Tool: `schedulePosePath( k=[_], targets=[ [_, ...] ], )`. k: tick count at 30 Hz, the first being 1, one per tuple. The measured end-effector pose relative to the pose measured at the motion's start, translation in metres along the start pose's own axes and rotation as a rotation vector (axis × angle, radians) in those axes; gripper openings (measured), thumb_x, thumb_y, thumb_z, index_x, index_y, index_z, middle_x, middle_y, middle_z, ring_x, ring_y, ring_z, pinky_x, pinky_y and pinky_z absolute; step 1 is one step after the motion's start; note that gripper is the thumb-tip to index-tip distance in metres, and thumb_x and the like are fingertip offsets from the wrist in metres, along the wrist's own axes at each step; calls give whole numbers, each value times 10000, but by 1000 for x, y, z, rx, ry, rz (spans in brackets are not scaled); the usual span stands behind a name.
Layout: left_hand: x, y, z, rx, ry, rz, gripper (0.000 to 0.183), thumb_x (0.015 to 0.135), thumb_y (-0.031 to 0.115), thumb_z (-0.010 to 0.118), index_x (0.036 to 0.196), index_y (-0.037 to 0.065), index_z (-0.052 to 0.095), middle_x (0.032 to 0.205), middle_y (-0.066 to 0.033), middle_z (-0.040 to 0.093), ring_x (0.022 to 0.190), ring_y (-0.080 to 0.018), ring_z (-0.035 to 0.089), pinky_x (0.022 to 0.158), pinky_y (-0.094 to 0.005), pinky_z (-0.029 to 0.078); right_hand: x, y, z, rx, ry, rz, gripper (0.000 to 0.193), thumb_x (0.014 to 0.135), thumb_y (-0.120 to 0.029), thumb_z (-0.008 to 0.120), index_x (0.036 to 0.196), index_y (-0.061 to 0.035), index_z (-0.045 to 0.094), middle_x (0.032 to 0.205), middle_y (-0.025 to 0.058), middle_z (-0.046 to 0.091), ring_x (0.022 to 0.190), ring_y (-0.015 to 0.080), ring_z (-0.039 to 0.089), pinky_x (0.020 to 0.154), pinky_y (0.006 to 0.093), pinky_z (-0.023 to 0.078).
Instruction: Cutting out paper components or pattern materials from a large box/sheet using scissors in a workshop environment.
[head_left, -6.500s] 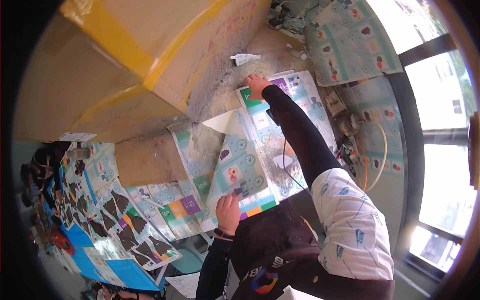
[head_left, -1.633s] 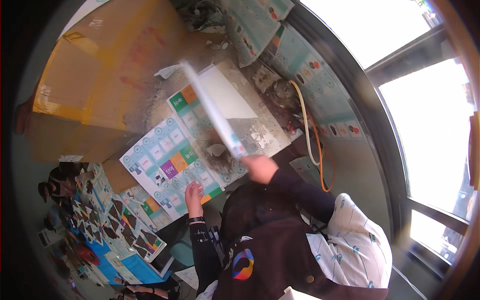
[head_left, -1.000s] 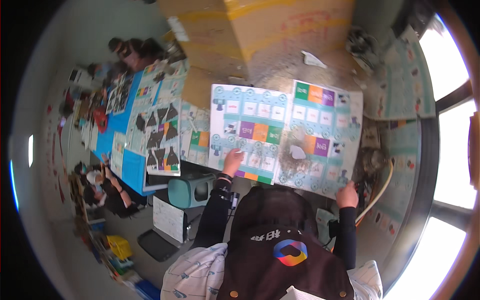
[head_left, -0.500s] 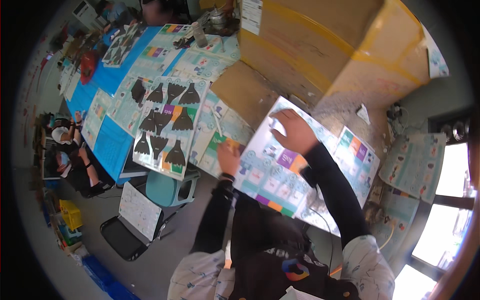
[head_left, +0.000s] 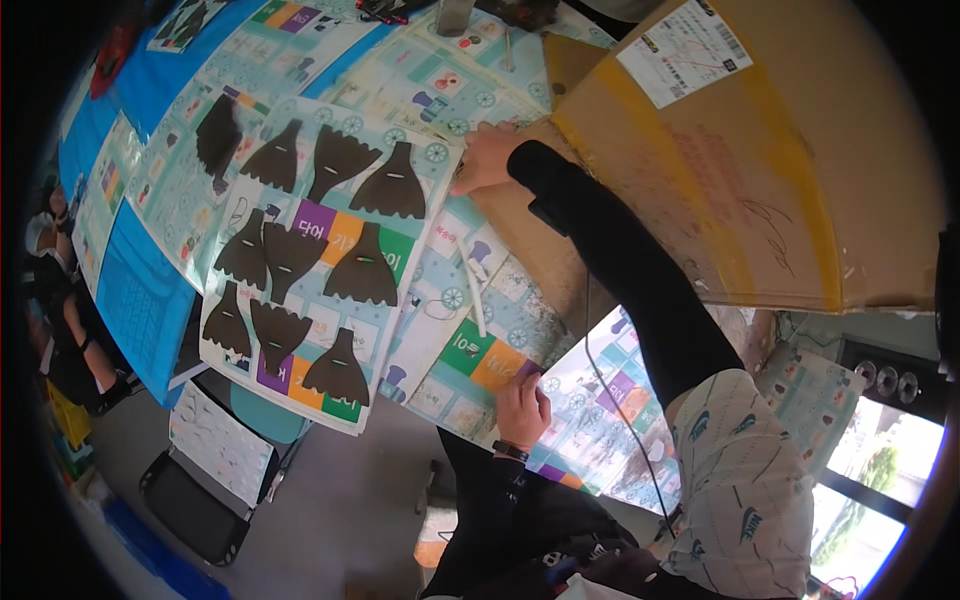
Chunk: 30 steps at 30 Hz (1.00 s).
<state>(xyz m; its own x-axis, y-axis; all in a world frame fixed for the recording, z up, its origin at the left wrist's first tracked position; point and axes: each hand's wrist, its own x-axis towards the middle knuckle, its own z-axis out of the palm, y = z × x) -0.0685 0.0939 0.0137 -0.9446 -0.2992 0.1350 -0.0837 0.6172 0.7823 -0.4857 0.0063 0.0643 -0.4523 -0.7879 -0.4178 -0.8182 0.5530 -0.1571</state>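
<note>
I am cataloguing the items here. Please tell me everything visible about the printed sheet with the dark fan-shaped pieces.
The printed sheet is pale blue-green, looks glossy like laminated paper, and carries purple, orange and green squares. Dark brown fan-shaped pieces lie on it in rows. It lies flat on the table, overlapping neighbouring sheets. The right hand touches its far corner.
</note>
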Motion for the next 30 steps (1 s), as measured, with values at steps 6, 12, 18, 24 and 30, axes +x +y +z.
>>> schedulePosePath(
  k=[6,12,18,24,30],
  targets=[
    [72,-8,-16,-224,152,-177,335,847,112,614,1157,14,531,1055,-187,582,944,-363,544,838,-431,440,-41,11,-8,221,422,21,442,735,-491,666,810,-57,710,687,161,640,610,347,566,606,375,485],
    [102,39,-11,-579,-222,-43,631,795,300,732,1262,-32,468,1079,-200,610,981,-350,575,868,-413,441,-118,2,-39,607,1002,-77,334,775,-285,693,601,-14,604,575,129,576,522,301,541,555,362,435],
    [90,55,18,-973,-175,-563,569,825,261,697,1245,-47,468,1004,-157,626,839,-336,582,753,-391,478,-198,-9,-78,570,1103,-452,266,813,-27,570,580,-6,442,528,60,437,502,215,400,534,332,338],
    [67,36,48,-7,48,222,338,836,243,651,1083,22,585,953,-116,592,776,-300,537,681,-378,441,-237,-30,-85,750,1095,-390,325,854,-108,458,563,-12,348,545,27,396,525,179,349,549,338,294],
    [70,28,40,-42,-54,196,407,778,176,549,1153,19,571,1088,-148,550,884,-314,525,764,-406,429,-253,-36,-76,811,1127,-453,395,888,-274,335,536,-95,349,532,22,396,534,175,385,615,380,338]
  ],
)
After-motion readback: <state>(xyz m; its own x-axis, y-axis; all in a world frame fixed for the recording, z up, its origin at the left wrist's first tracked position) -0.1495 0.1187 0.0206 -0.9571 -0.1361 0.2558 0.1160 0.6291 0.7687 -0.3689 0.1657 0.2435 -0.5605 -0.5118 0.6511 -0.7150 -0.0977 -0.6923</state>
